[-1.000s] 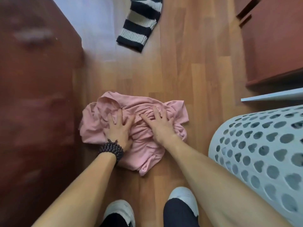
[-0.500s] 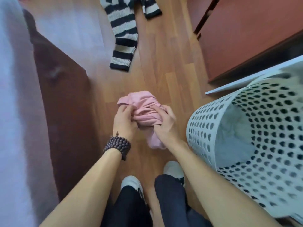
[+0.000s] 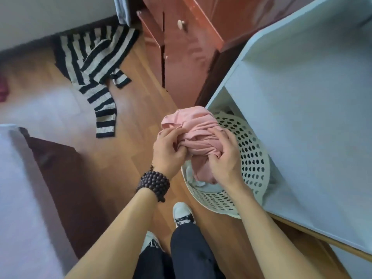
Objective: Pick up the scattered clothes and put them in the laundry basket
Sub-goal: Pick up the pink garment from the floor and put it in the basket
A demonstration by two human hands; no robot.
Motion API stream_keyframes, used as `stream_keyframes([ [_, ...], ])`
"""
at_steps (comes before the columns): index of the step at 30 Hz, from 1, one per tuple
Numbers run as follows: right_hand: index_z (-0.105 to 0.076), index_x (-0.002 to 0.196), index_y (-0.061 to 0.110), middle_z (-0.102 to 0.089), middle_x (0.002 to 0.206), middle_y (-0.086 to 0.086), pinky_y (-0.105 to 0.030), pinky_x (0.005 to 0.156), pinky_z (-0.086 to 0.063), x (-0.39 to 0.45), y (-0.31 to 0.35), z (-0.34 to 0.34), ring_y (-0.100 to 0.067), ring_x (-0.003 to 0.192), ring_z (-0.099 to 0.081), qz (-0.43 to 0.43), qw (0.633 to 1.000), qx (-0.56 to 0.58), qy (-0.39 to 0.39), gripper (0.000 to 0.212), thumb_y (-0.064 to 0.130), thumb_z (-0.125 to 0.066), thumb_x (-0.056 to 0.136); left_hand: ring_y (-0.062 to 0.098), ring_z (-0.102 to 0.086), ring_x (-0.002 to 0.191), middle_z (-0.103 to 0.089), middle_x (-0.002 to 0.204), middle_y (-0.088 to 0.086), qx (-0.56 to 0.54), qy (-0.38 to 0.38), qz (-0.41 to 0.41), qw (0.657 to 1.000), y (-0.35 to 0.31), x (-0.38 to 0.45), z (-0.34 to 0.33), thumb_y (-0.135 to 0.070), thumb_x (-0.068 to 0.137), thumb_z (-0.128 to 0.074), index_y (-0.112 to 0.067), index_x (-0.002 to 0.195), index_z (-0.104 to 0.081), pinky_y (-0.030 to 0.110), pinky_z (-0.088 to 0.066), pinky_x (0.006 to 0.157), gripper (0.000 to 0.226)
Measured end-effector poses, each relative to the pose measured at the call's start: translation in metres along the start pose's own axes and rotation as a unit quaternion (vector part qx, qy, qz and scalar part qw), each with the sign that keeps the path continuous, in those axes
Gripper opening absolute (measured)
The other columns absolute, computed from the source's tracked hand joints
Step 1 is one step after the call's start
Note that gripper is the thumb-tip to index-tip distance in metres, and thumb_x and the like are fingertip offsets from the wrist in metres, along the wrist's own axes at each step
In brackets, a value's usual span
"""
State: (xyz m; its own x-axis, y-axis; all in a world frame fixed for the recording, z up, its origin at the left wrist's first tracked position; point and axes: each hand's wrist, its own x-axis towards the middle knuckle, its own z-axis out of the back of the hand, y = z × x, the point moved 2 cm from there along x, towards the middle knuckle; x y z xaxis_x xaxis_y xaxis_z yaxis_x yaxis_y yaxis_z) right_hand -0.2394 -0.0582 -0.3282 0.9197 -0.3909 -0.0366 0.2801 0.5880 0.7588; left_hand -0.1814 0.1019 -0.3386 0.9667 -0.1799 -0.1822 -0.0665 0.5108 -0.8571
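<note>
A bunched pink garment is held over the left part of the white perforated laundry basket. My left hand, with a dark bead bracelet on the wrist, grips its left side. On its right side my right hand is clenched in the cloth. The lower end of the garment hangs inside the basket rim, where some pale cloth lies. A black-and-white striped sweater is spread on the wooden floor at the upper left.
A pale blue shelf unit stands right of the basket and overhangs it. A red-brown cabinet stands behind. A dark wooden bed frame with light bedding is at the left. A dark red item shows at the left edge.
Both hands gathered the pink garment off the floor into a bundle and lifted it right, over the basket. The view rose and turned, bringing more of the striped sweater into sight.
</note>
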Motion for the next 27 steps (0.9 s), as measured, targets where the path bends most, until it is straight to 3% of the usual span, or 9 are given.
stream_keyframes([
  [3, -0.062, 0.137, 0.01, -0.044, 0.149, -0.017, -0.009, 0.115, -0.03, -0.018, -0.028, 0.034, -0.029, 0.141, -0.045, -0.07, 0.997, -0.025, -0.03, 0.069, -0.02, -0.052, 0.075, 0.028, -0.062, 0.115, -0.068, 0.123, 0.007, -0.001, 0.081, 0.002, 0.997, -0.027, -0.007, -0.042, -0.009, 0.077, -0.057, -0.012, 0.123, -0.069, 0.039, -0.049, 0.102, 0.048],
  [5, -0.054, 0.144, 0.013, -0.031, 0.159, -0.018, -0.031, 0.123, -0.032, -0.027, -0.051, 0.04, -0.035, 0.148, -0.035, -0.113, 0.991, -0.071, -0.002, 0.068, -0.011, -0.058, 0.08, 0.026, -0.057, 0.125, -0.06, 0.137, 0.007, 0.027, 0.177, 0.018, 0.984, -0.032, -0.009, -0.07, -0.009, 0.084, -0.06, -0.016, 0.136, -0.059, 0.028, -0.044, 0.104, 0.053],
  [7, -0.041, 0.151, 0.017, -0.015, 0.164, -0.014, -0.054, 0.123, -0.031, -0.032, -0.069, 0.04, -0.038, 0.153, -0.022, -0.116, 0.982, -0.136, 0.057, 0.072, 0.004, -0.064, 0.083, 0.027, -0.04, 0.145, -0.041, 0.156, 0.009, 0.069, 0.268, 0.036, 0.96, -0.027, -0.011, -0.087, -0.019, 0.087, -0.067, -0.024, 0.149, -0.043, 0.033, -0.036, 0.115, 0.067],
  [9, -0.031, 0.155, 0.024, -0.005, 0.166, -0.007, -0.059, 0.121, -0.031, -0.032, -0.077, 0.041, -0.039, 0.155, -0.015, -0.147, 0.97, -0.16, 0.109, 0.077, 0.013, -0.065, 0.087, 0.026, -0.028, 0.152, -0.03, 0.163, 0.008, 0.083, 0.292, 0.063, 0.951, -0.021, -0.009, -0.088, -0.018, 0.088, -0.066, -0.024, 0.153, -0.036, 0.033, -0.028, 0.12, 0.072],
  [12, -0.033, 0.156, 0.024, -0.008, 0.168, -0.012, -0.046, 0.12, -0.034, -0.025, -0.064, 0.035, -0.035, 0.155, -0.019, -0.175, 0.97, -0.104, 0.132, 0.07, 0.017, -0.064, 0.094, 0.021, -0.037, 0.146, -0.041, 0.157, 0.005, 0.087, 0.25, 0.08, 0.961, -0.015, -0.002, -0.062, -0.009, 0.088, -0.059, -0.019, 0.15, -0.04, 0.023, -0.027, 0.109, 0.067],
  [16, -0.038, 0.155, 0.018, -0.034, 0.159, -0.012, -0.016, 0.107, -0.026, 0.001, -0.016, 0.012, -0.003, 0.132, -0.036, -0.12, 0.983, -0.055, 0.128, 0.066, 0.016, -0.067, 0.095, 0.023, -0.038, 0.146, -0.043, 0.156, 0.008, 0.114, 0.212, 0.12, 0.963, -0.016, 0.02, -0.005, -0.011, 0.088, -0.061, -0.015, 0.152, -0.038, 0.033, -0.03, 0.117, 0.068],
  [19, -0.042, 0.153, 0.013, -0.045, 0.15, -0.011, -0.001, 0.097, -0.025, 0.03, 0.029, -0.011, -0.002, 0.121, -0.04, -0.087, 0.985, -0.027, 0.146, 0.063, 0.014, -0.066, 0.095, 0.022, -0.039, 0.146, -0.044, 0.155, 0.009, 0.12, 0.172, 0.131, 0.969, -0.019, 0.043, 0.046, -0.014, 0.087, -0.061, -0.016, 0.152, -0.037, 0.034, -0.031, 0.117, 0.07],
  [23, -0.044, 0.152, 0.021, -0.047, 0.15, -0.004, -0.033, 0.111, -0.043, 0.069, 0.1, -0.053, -0.017, 0.137, -0.048, -0.039, 0.984, 0.011, 0.175, 0.058, 0.018, -0.062, 0.097, 0.022, -0.045, 0.141, -0.049, 0.151, 0.008, 0.109, 0.098, 0.126, 0.981, -0.018, 0.078, 0.122, -0.018, 0.088, -0.062, -0.019, 0.152, -0.038, 0.038, -0.037, 0.116, 0.068],
  [27, -0.05, 0.147, 0.025, -0.055, 0.141, 0.001, -0.041, 0.103, -0.051, 0.108, 0.169, -0.107, -0.015, 0.124, -0.056, -0.004, 0.981, 0.032, 0.19, 0.053, 0.02, -0.062, 0.096, 0.019, -0.047, 0.139, -0.051, 0.15, 0.006, 0.074, 0.032, 0.134, 0.988, 0.001, 0.11, 0.195, -0.015, 0.09, -0.06, -0.019, 0.151, -0.041, 0.034, -0.037, 0.114, 0.064],
])
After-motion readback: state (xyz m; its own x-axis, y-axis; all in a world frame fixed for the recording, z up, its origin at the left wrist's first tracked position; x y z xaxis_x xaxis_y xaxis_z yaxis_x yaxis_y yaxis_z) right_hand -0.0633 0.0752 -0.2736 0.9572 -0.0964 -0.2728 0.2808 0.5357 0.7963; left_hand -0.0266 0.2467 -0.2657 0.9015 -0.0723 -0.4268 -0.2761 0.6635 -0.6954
